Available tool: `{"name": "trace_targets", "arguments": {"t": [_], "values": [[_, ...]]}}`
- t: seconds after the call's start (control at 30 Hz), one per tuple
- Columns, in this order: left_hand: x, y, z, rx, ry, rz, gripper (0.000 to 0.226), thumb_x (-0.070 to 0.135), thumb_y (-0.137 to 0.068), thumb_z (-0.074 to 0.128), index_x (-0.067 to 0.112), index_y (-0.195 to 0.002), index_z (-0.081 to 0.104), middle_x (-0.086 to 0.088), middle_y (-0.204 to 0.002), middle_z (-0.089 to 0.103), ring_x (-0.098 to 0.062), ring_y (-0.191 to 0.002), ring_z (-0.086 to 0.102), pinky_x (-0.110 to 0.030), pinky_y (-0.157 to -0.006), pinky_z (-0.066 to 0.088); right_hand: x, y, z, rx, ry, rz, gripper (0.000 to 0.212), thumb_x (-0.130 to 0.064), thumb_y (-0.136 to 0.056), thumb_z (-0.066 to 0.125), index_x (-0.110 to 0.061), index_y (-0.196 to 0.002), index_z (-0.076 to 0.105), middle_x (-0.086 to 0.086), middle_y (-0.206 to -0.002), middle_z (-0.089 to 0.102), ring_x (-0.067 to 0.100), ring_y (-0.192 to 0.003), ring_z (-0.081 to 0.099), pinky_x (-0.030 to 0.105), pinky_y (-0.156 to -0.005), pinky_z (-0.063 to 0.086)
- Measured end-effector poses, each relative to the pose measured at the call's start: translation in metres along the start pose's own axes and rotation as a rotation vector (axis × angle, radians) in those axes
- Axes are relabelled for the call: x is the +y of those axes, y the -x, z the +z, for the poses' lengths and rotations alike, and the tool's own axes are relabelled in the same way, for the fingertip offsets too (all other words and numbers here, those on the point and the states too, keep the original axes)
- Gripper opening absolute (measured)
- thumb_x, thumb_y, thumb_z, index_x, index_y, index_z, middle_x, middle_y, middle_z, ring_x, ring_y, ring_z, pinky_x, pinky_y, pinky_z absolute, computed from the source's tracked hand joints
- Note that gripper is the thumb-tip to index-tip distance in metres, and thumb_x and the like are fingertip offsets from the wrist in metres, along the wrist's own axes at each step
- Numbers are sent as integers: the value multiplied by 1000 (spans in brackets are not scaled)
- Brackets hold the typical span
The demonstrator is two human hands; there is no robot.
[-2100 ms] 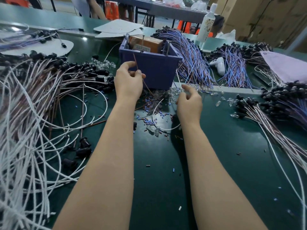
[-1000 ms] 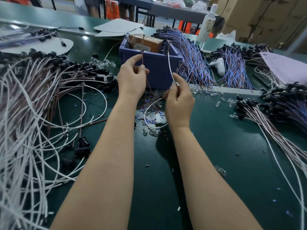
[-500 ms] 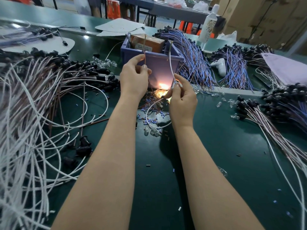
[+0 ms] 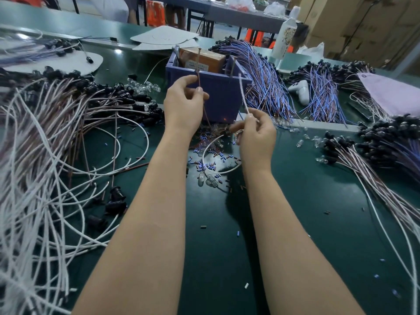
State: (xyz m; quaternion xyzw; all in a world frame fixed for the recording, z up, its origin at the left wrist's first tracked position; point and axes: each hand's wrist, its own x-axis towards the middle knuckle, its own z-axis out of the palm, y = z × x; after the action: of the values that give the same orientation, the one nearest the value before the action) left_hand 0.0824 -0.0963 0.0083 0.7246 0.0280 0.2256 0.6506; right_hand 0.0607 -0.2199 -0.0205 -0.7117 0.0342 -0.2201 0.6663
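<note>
- Your left hand's grip pinches the brown wire between thumb and forefinger, centre of the frame; its long axis stands near upright, tip up across the box.
- Your right hand's grip pinches the white wire, just right and lower; it leans up-left, tip at the box's right wall, apart from the brown tip.
- Its slack loops on the surface below.

The brown wire and white wire wear smooth plastic insulation. The bin is matt purple plastic, its box plain cardboard. Clear bulbs look glassy; the green tabletop has a dull sheen.
</note>
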Motion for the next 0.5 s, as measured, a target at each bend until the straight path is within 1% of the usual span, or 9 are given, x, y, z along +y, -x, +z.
{"name": "trace_targets", "arguments": {"t": [0.07,0.1,0.13,0.2,0.27,0.33,0.4,0.43,0.5], "values": [[7,1,-2,-40,52,-14,23,13,-96,51,13,-117,59,9,-81,68,-2,-80,60,-18,-77,48,-8,-6,-8,-153,-286,185,24,-16,-99,39,-13,-92,61,-1,-67,68,7,-49,48,18,-50,41],[12,2,-3,-74,70,-15,19,13,-95,52,14,-112,61,10,-79,69,1,-78,61,-13,-72,46,-11,-8,-12,-240,-366,249,29,-18,-98,38,-14,-90,65,-1,-75,70,7,-54,51,17,-52,41],[17,3,-5,-115,82,-12,16,13,-95,53,16,-106,63,11,-78,69,3,-75,60,-10,-68,44,-13,-9,-15,-313,-357,273,31,-18,-97,38,-17,-89,68,-2,-82,70,7,-59,52,17,-56,43],[24,6,-8,-226,101,-33,13,14,-93,53,21,-93,65,10,-75,71,2,-71,61,-12,-64,46,-11,-7,-17,-385,-154,245,29,-9,-93,43,-19,-87,70,0,-81,66,5,-58,49,16,-56,42],[27,10,-11,-383,114,-134,19,18,-96,50,22,-85,65,7,-76,73,-3,-70,66,-16,-62,52,-6,-6,-16,-321,180,174,28,2,-87,47,-15,-85,69,3,-72,60,6,-53,47,17,-51,39],[25,14,-12,-467,55,-255,24,26,-99,46,17,-89,65,2,-75,73,-7,-67,69,-18,-59,55,0,-6,-14,-243,470,77,27,-2,-85,49,-14,-91,72,4,-74,62,11,-61,51,25,-58,45],[16,13,-12,-431,-240,-245,25,29,-99,48,10,-95,64,-3,-78,70,-14,-72,68,-24,-64,55,2,-5,-12,-280,551,56,28,-6,-86,49,-15,-98,73,7,-81,67,14,-71,56,28,-70,49],[10,12,-12,-409,-450,-192,23,29,-97,51,10,-95,64,-5,-82,68,-19,-78,66,-27,-71,53,3,-4,-12,-303,549,76,31,-5,-86,47,-16,-98,73,7,-80,68,10,-67,57,23,-65,49],[3,14,-9,-404,-754,-137,20,33,-92,58,14,-90,63,-6,-88,64,-23,-84,59,-28,-76,46,3,-4,-13,-327,546,105,36,0,-85,44,-16,-98,73,3,-67,64,-3,-45,50,8,-45,36]]}}
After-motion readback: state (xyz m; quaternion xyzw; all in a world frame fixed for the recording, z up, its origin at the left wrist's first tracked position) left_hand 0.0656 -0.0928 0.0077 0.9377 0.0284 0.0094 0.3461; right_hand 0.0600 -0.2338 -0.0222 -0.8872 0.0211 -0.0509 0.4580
